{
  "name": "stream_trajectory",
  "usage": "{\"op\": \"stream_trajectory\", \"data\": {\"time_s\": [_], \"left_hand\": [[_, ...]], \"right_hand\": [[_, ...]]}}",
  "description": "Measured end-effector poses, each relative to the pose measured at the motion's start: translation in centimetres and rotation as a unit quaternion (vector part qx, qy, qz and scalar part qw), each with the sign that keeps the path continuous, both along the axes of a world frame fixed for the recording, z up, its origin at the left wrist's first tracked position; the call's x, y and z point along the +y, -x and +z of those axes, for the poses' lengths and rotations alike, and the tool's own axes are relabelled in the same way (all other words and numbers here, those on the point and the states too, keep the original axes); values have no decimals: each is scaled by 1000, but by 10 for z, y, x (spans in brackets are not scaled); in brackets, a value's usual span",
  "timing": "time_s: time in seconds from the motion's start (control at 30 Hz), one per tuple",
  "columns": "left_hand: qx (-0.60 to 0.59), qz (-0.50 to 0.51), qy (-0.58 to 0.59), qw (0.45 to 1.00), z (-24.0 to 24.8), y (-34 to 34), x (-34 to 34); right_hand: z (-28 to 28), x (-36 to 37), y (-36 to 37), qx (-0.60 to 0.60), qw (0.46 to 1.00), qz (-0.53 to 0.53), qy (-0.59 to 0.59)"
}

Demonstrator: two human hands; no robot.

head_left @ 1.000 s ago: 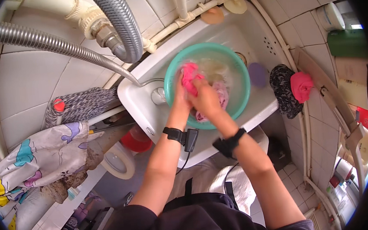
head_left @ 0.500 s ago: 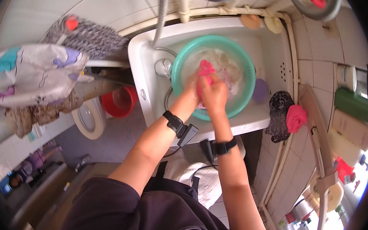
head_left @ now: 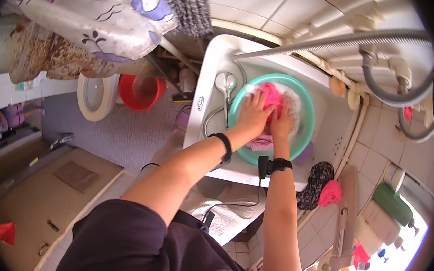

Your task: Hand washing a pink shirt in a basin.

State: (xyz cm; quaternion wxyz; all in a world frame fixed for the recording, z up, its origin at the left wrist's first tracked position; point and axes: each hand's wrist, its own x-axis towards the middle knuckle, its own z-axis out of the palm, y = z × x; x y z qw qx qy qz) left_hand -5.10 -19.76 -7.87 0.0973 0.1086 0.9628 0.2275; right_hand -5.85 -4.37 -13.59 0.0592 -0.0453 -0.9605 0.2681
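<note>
A mint-green basin [head_left: 303,89] of sudsy water sits in the white sink [head_left: 329,125]. A bright pink cloth [head_left: 272,95] lies wet in it, partly under the hands and foam. My left hand [head_left: 252,117] rests on the cloth's left side, fingers stretched and apart. Beside it, my right hand [head_left: 280,125] lies with spread fingers against the cloth and white foam; its fingertips are partly hidden. Below the hands, a paler pink piece of fabric [head_left: 261,142] shows at the basin's near side. Whether it belongs to the same cloth, I cannot tell.
A shower head [head_left: 225,81] with a hose lies in the sink left of the basin. Black patterned cloth [head_left: 316,183] and a pink cloth bundle [head_left: 330,193] hang at the right. A red bucket [head_left: 141,93] stands by the toilet [head_left: 95,97]. A grey hose [head_left: 332,41] crosses above the sink.
My hands, earlier closed together around the raised pink cloth, are now lower and spread over it in the basin. The cloth has opened out. The view has turned, shifting the sink rightward and down.
</note>
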Motion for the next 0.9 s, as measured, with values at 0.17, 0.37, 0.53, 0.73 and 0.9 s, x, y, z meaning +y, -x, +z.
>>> {"op": "stream_trajectory", "data": {"time_s": [0.17,0.37,0.53,0.73,0.9], "left_hand": [[-88,-79,12,993,-28,6,14],[-99,-92,-41,990,-30,20,25],[-154,140,-448,869,2,35,14],[-412,329,-755,390,19,27,4],[-404,391,-734,381,0,11,22]], "right_hand": [[23,-9,17,-284,953,-23,-105],[1,15,29,-217,970,-31,-103],[14,45,15,-143,971,-85,169],[162,-68,-29,-110,935,-92,323],[139,-67,-35,-48,961,-58,268]]}}
